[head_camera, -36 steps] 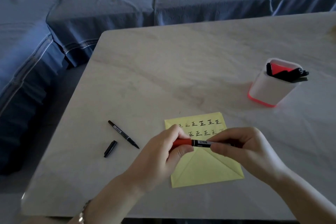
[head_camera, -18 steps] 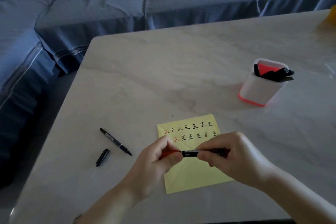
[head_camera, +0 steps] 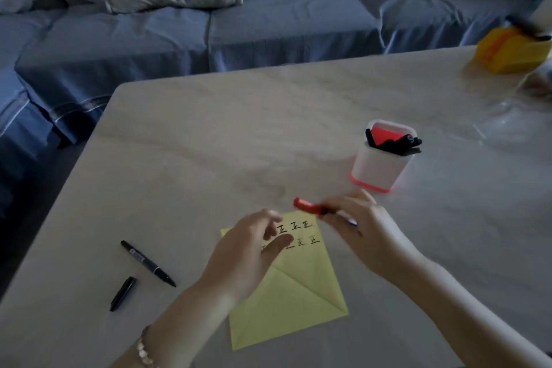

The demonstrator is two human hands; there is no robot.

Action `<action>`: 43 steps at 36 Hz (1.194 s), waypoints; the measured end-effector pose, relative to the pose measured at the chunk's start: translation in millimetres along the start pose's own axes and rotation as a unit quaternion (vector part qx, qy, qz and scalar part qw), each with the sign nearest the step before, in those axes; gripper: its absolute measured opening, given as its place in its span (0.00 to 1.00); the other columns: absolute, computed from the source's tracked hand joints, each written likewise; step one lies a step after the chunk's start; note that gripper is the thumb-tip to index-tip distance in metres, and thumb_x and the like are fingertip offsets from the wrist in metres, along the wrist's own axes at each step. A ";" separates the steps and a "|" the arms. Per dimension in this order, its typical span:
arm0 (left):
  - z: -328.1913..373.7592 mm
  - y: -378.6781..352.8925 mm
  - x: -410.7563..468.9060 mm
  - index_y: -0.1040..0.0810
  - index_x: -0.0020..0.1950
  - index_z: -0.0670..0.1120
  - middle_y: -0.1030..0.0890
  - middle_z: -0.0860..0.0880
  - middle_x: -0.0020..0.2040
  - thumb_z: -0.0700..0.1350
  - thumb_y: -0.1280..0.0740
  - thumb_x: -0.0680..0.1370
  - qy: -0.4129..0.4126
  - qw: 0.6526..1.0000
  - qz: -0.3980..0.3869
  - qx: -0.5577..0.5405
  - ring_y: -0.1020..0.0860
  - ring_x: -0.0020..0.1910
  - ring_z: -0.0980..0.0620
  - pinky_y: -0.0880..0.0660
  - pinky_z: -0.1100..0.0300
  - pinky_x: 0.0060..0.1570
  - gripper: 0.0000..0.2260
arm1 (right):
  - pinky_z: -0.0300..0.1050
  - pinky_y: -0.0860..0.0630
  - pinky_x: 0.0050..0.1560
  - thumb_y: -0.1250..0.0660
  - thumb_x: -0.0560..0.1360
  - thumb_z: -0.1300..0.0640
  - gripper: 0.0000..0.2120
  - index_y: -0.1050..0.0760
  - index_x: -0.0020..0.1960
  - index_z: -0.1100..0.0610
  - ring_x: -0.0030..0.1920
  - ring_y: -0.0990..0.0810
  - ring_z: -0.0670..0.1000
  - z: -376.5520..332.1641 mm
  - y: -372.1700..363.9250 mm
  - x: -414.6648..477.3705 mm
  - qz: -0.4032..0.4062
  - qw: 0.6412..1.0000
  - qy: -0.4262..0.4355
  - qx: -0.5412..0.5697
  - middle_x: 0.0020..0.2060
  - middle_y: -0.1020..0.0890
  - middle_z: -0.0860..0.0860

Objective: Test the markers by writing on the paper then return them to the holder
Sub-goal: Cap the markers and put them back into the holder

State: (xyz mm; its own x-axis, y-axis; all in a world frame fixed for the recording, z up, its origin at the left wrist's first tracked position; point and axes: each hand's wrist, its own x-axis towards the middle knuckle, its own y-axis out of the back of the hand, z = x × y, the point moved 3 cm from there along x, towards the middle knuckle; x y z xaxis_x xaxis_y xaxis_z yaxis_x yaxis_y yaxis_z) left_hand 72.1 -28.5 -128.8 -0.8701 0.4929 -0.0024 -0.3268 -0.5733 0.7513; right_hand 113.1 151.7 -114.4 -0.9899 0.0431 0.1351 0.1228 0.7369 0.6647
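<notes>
My right hand (head_camera: 363, 228) grips a capped red marker (head_camera: 307, 206), its red end pointing left and raised above the table. With relaxed fingers and nothing in it, my left hand (head_camera: 251, 251) hovers over the yellow paper (head_camera: 295, 302), hiding part of the written marks. The white holder with a red base (head_camera: 378, 170) stands to the upper right with several black markers inside. An uncapped black marker (head_camera: 148, 263) and its cap (head_camera: 122, 293) lie on the table to the left.
The pale marble table (head_camera: 239, 134) ends at the left and far edges, with a blue sofa (head_camera: 179, 30) beyond. A yellow object (head_camera: 510, 51) and clear glassware (head_camera: 504, 104) sit at the far right corner.
My left hand has let go of the red marker. My right hand has lifted the marker up and to the right, toward the holder. The camera has tilted up.
</notes>
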 end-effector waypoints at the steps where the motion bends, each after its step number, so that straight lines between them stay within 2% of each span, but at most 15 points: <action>1: -7.0 -0.9 2.2 0.29 0.59 0.52 0.25 0.57 0.51 0.55 0.36 0.75 0.012 0.999 0.003 0.031 0.28 0.53 0.60 0.31 0.62 0.56 0.15 | 0.25 0.34 0.44 0.34 0.74 0.61 0.07 0.21 0.49 0.52 0.42 0.28 0.41 3.2 12.5 3.6 0.050 0.999 -0.007 0.011 0.39 0.25 0.41; 4: -33.1 -8.0 4.2 0.35 0.69 0.47 0.32 0.53 0.67 0.56 0.33 0.74 0.069 0.989 -0.031 0.124 0.35 0.67 0.54 0.38 0.61 0.64 0.27 | 0.32 0.27 0.42 0.33 0.73 0.58 0.06 0.26 0.48 0.48 0.39 0.22 0.43 4.6 54.3 16.9 0.229 0.970 -0.005 0.078 0.40 0.20 0.45; 6: -48.1 -12.2 0.9 0.42 0.72 0.47 0.39 0.51 0.72 0.59 0.33 0.72 0.111 0.979 -0.065 0.158 0.40 0.71 0.53 0.41 0.59 0.68 0.35 | 0.41 0.22 0.45 0.32 0.73 0.60 0.13 0.31 0.49 0.44 0.41 0.19 0.42 1.5 80.7 24.9 0.346 0.933 0.019 0.095 0.42 0.21 0.42; 8: -57.0 -15.6 -3.4 0.46 0.74 0.47 0.44 0.51 0.74 0.61 0.33 0.71 0.133 0.972 -0.082 0.176 0.44 0.73 0.52 0.43 0.58 0.70 0.39 | 0.43 0.21 0.46 0.33 0.73 0.64 0.20 0.35 0.56 0.45 0.43 0.19 0.41 1.5 95.0 31.4 0.405 0.910 0.039 0.086 0.45 0.22 0.45; 10: -60.5 -19.3 -7.1 0.48 0.75 0.48 0.46 0.51 0.75 0.62 0.32 0.70 0.134 0.968 -0.089 0.194 0.47 0.74 0.53 0.45 0.58 0.70 0.41 | 0.41 0.21 0.46 0.35 0.74 0.65 0.26 0.41 0.67 0.51 0.45 0.19 0.47 7.5 96.8 38.0 0.415 0.907 0.032 0.062 0.49 0.23 0.49; 13: -62.5 -21.3 -8.5 0.46 0.75 0.47 0.43 0.52 0.75 0.61 0.30 0.68 0.125 0.971 -0.073 0.190 0.45 0.74 0.53 0.44 0.58 0.70 0.42 | 0.43 0.23 0.50 0.36 0.74 0.66 0.33 0.47 0.70 0.44 0.47 0.20 0.49 20.1 85.6 46.8 0.390 0.920 0.011 0.027 0.52 0.23 0.53; 16: -63.5 -19.5 -7.6 0.47 0.75 0.47 0.43 0.53 0.75 0.63 0.31 0.68 0.128 0.970 -0.076 0.194 0.45 0.74 0.53 0.44 0.59 0.70 0.43 | 0.36 0.31 0.49 0.38 0.75 0.66 0.25 0.35 0.69 0.52 0.47 0.22 0.49 30.4 72.5 52.7 0.355 0.934 -0.010 -0.048 0.57 0.22 0.57; 19: -64.6 -18.3 -7.5 0.47 0.75 0.49 0.44 0.55 0.74 0.63 0.31 0.69 0.133 0.968 -0.083 0.194 0.46 0.74 0.55 0.46 0.59 0.70 0.42 | 0.45 0.29 0.49 0.39 0.75 0.65 0.20 0.30 0.66 0.55 0.53 0.22 0.59 39.1 63.4 54.0 0.330 0.940 -0.028 -0.082 0.57 0.23 0.57; 21: -65.8 -18.5 -8.5 0.46 0.75 0.49 0.44 0.56 0.74 0.62 0.31 0.69 0.135 0.969 -0.081 0.188 0.46 0.73 0.55 0.46 0.59 0.70 0.42 | 0.49 0.28 0.50 0.39 0.76 0.64 0.18 0.29 0.65 0.56 0.56 0.24 0.62 43.5 60.0 55.7 0.312 0.943 -0.044 -0.106 0.57 0.22 0.58; 25: -66.7 -18.5 -10.0 0.45 0.74 0.49 0.44 0.57 0.74 0.62 0.31 0.68 0.131 0.972 -0.072 0.181 0.46 0.73 0.56 0.46 0.59 0.70 0.41 | 0.50 0.35 0.59 0.40 0.76 0.56 0.18 0.29 0.65 0.57 0.60 0.27 0.59 44.0 58.5 60.7 0.274 0.942 -0.059 -0.186 0.56 0.21 0.58; 30: -67.2 -18.7 -11.6 0.43 0.74 0.49 0.42 0.56 0.73 0.61 0.30 0.68 0.120 0.977 -0.052 0.167 0.45 0.73 0.56 0.46 0.60 0.69 0.40 | 0.53 0.37 0.64 0.37 0.73 0.62 0.22 0.35 0.66 0.60 0.65 0.34 0.59 38.8 62.7 55.4 0.242 0.952 -0.117 -0.147 0.57 0.23 0.61; 33: -67.6 -19.1 -12.5 0.42 0.73 0.48 0.41 0.56 0.73 0.61 0.30 0.68 0.107 0.979 -0.040 0.169 0.44 0.73 0.57 0.46 0.61 0.69 0.40 | 0.55 0.34 0.61 0.36 0.72 0.65 0.20 0.32 0.63 0.62 0.61 0.37 0.54 26.0 50.9 45.2 0.244 0.957 -0.062 -0.143 0.56 0.23 0.60; 36: -69.5 -17.5 -15.3 0.41 0.73 0.47 0.40 0.54 0.73 0.59 0.30 0.69 0.093 0.985 -0.028 0.144 0.41 0.72 0.56 0.45 0.60 0.69 0.38 | 0.50 0.33 0.60 0.34 0.69 0.66 0.18 0.28 0.59 0.63 0.57 0.35 0.53 6.0 21.1 32.9 0.223 0.960 0.026 -0.167 0.53 0.22 0.59; 39: -74.6 -5.3 -22.5 0.35 0.70 0.44 0.34 0.50 0.71 0.52 0.29 0.71 0.097 0.992 0.038 0.068 0.36 0.70 0.53 0.40 0.58 0.70 0.31 | 0.44 0.33 0.55 0.36 0.68 0.63 0.13 0.24 0.52 0.60 0.52 0.29 0.54 -13.9 -19.7 23.6 0.136 0.976 0.077 -0.154 0.48 0.20 0.56; 43: -98.5 28.1 -39.7 0.28 0.64 0.41 0.26 0.45 0.61 0.46 0.31 0.73 0.168 0.974 0.131 0.075 0.30 0.63 0.46 0.36 0.56 0.63 0.21 | 0.44 0.26 0.48 0.37 0.73 0.60 0.08 0.21 0.49 0.55 0.49 0.21 0.53 -41.1 -80.0 18.2 -0.061 0.988 0.064 -0.130 0.45 0.18 0.50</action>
State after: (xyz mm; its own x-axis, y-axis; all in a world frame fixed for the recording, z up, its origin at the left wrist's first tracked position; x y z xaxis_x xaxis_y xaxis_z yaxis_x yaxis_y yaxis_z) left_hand 61.1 -128.6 -172.5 -0.9963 0.0862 0.0043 -0.0427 -0.5363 0.8430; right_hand 88.2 65.8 -134.9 -0.9835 -0.1326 0.1232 0.0339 0.5334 0.8452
